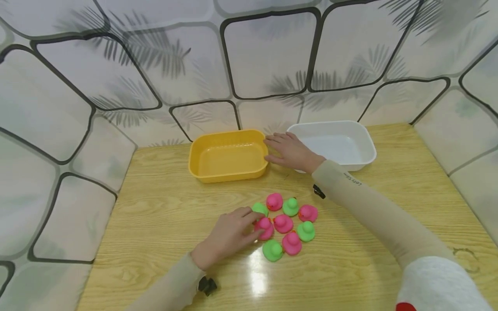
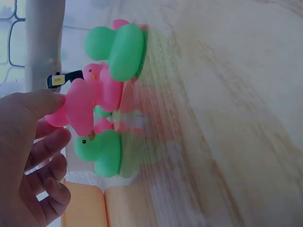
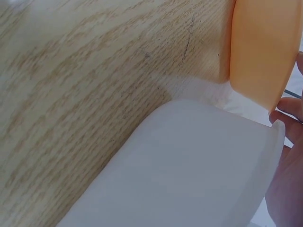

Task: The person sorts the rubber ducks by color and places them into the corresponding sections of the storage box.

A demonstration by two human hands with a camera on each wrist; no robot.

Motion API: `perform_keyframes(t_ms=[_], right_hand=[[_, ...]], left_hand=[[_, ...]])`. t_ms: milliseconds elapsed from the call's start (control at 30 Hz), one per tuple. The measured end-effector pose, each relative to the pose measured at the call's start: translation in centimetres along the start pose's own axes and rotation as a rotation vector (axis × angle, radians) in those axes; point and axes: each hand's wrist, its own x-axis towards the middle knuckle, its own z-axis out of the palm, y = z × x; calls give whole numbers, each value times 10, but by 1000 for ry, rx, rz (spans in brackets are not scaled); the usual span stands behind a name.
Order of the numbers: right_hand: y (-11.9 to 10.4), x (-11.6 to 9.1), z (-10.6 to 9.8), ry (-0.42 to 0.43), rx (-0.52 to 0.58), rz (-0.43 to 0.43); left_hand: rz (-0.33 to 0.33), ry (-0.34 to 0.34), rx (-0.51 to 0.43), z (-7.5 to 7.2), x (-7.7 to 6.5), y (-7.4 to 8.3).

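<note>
My left hand (image 1: 229, 233) pinches a pink rubber duck (image 2: 79, 106) between thumb and fingers, and in the left wrist view the duck is held up off the tabletop. Around it several more pink and green rubber ducks stand in a loose cluster, among them a green duck (image 1: 272, 250) and another pink duck (image 1: 292, 243). My right hand (image 1: 292, 151) reaches between the two bins with fingers extended, the fingertips right at the rim of the yellow bin (image 1: 229, 178). Just under that hand and wrist is the corner of the white bin (image 1: 363, 162).
Both bins stand at the back of the wood-grain table (image 1: 155, 242), near a patterned wall covering (image 1: 268, 56). Side panels with the same pattern border the table left and right. A dark strap piece (image 1: 319, 191) hangs at the right sleeve.
</note>
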Motion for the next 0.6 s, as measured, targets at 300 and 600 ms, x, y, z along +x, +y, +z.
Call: perform_keyframes(t_ms=[300,600], right_hand=[[-1,-4,4,12,-12,1],[-5,-4,3,8,-15,3]], left_hand=[[17,41,9,-13,0,-6],[26,129,19,-29,8,-22]])
